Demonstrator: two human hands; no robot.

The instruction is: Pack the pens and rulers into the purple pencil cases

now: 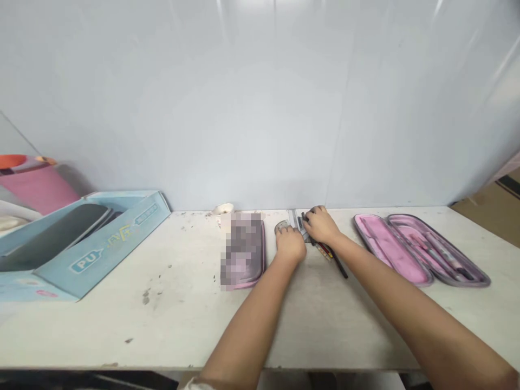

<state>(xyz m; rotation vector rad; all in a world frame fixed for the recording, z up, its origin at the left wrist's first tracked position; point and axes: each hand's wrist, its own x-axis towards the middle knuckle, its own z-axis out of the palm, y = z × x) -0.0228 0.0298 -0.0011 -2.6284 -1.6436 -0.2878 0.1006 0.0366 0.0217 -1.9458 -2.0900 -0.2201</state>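
Observation:
My left hand (290,244) rests knuckles up on the white table (170,303), its fingers curled over a small grey object (281,226) and the near end of a clear ruler (294,218). Just to its right, my right hand (320,224) is closed over a bundle of pens and pencils (331,254) lying on the table. Their dark and red ends stick out toward me from under the hand. What exactly each hand grips is partly hidden by the fingers.
A closed pink pencil case (244,249) lies left of my hands. An open pink pencil case (420,248) with pens inside lies to the right. A light blue cardboard box (93,244) sits at the left, a small white object (223,208) by the wall.

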